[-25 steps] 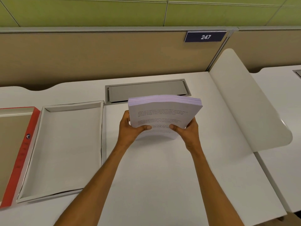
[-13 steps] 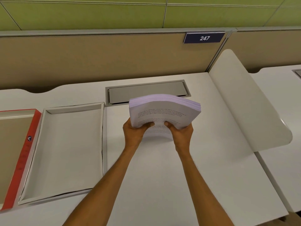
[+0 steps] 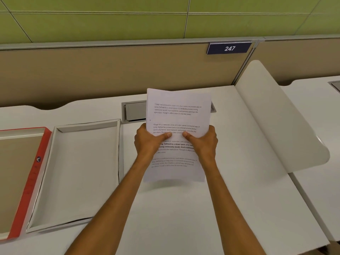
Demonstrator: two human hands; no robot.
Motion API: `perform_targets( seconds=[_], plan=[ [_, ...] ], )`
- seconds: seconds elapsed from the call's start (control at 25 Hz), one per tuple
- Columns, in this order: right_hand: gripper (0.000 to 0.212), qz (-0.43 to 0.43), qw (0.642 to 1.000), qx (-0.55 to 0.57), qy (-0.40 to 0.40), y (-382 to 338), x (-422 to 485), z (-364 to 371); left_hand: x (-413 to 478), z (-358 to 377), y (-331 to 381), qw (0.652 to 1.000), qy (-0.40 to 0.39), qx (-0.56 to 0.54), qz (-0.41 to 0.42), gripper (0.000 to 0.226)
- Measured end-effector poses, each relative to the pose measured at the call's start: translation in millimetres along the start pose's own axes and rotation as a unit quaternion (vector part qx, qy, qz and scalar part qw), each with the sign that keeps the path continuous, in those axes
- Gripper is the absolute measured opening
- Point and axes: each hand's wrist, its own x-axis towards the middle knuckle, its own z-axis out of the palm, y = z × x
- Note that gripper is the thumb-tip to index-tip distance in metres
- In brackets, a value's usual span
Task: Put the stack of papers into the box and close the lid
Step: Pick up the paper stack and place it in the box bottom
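Observation:
The stack of papers [image 3: 177, 116] is held up above the white desk, its printed top sheet facing me. My left hand [image 3: 148, 142] grips its left side and my right hand [image 3: 203, 142] its right side, both thumbs pressed on the page near the middle. To the left on the desk lies the open white box [image 3: 77, 170], with nothing inside it. Its lid [image 3: 39, 159], red-edged with a brown inside, lies open further left, partly cut off by the frame.
A grey cable hatch [image 3: 134, 112] is set into the desk behind the papers. A curved white divider [image 3: 276, 122] rises at the desk's right edge. A beige partition [image 3: 110, 74] with a "247" plate [image 3: 229, 48] closes off the back.
The stack has tipped from nearly edge-on to upright, so the printed page now faces me. Both thumbs have slid toward the middle of the sheet.

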Motion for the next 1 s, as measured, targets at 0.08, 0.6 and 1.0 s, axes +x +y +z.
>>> perform_targets(
  seconds=[0.08,0.6,1.0],
  plan=[
    [0.075,0.005,0.999,-0.032,-0.009,-0.8,-2.7,0.5,6.1,-3.7,-2.6,0.999,-0.014,0.034,-0.016,0.068],
    [0.074,-0.002,0.993,-0.083,-0.079,-26.4,-46.0,68.7,16.0,-87.3,-26.6,0.996,-0.012,0.074,-0.037,0.062],
    [0.074,-0.012,0.989,-0.089,-0.118,-45.4,-90.7,139.5,26.1,-166.0,-58.6,0.995,0.013,0.074,-0.063,0.064]
  ],
)
